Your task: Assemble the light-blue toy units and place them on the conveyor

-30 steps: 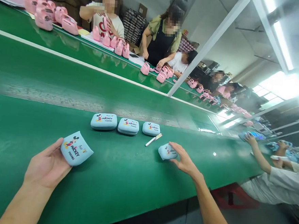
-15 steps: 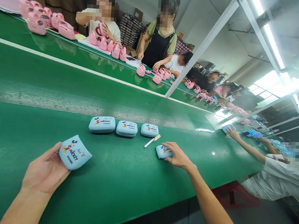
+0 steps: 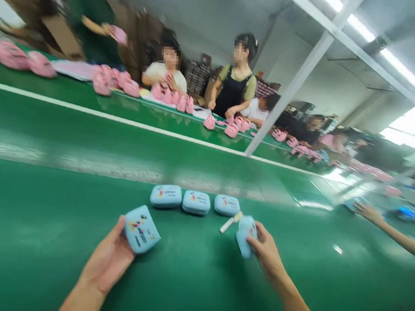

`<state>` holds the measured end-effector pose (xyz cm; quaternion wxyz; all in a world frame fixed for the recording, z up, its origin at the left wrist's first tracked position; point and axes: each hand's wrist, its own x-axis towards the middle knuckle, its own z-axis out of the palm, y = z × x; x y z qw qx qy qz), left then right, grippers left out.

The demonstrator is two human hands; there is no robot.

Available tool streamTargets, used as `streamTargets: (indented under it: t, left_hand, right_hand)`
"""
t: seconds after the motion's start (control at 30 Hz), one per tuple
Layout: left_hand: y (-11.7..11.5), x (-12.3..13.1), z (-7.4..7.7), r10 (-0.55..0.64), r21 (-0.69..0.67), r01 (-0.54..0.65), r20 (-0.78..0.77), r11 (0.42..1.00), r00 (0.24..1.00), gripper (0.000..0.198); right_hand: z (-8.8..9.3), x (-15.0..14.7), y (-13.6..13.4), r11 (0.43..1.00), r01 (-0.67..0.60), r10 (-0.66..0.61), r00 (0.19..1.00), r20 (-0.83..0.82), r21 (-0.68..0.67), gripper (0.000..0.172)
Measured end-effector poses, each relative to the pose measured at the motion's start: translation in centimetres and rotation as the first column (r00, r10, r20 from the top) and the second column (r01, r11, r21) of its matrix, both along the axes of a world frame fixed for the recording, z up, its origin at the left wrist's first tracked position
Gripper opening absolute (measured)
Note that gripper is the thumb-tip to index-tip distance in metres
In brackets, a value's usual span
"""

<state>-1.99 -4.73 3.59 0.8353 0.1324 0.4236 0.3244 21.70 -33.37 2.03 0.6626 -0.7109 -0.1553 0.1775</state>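
Note:
My left hand (image 3: 109,262) holds a light blue case with a cartoon mouse print (image 3: 141,229), tilted up off the green belt (image 3: 45,239). My right hand (image 3: 266,252) grips a second blue case (image 3: 245,234) and has it lifted on its edge. Three more blue cases lie in a row just beyond: left (image 3: 166,195), middle (image 3: 196,202) and right (image 3: 227,204). A small white stick-like tool (image 3: 230,222) rests on the belt between the row and my right hand.
Across the belt, several people stand or sit with many pink cases (image 3: 169,97) before them. A white post (image 3: 286,97) rises from the far side. Another person's arm (image 3: 387,227) reaches over the belt at the right.
My right hand has closed on the blue case and tipped it up from the belt. The camera has swung left and down; both hands sit closer to the middle of the picture.

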Motion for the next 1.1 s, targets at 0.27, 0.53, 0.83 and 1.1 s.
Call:
streamTargets:
  t: [0.27,0.53,0.83,1.1]
  left_hand:
    - [-0.6,-1.3,-0.8,-0.040,-0.035,0.042,0.069,0.999,0.997,0.016]
    - [-0.9,-1.5,-1.4,-0.087,0.069,0.085,0.024,0.994,0.996,0.003]
    - [0.0,-2.3,-0.5,0.032,-0.013,-0.030,0.117,0.999,0.993,0.039]
    - [0.4,-2.3,-1.4,0.083,0.037,-0.087,0.111,0.996,0.990,0.049]
  right_hand:
    - [-5.2,-7.6,9.7,0.948,-0.259,0.303,0.911,-0.279,0.183,0.054]
    - [-5.1,-11.8,17.5,0.849,-0.377,0.471,0.857,-0.209,0.369,0.058]
    - [-5.6,-11.3,18.3,0.840,-0.537,0.543,0.825,0.155,-0.082,0.037]
    - [-2.1,-11.3,17.5,0.859,-0.492,0.506,0.775,0.379,-0.143,0.041]
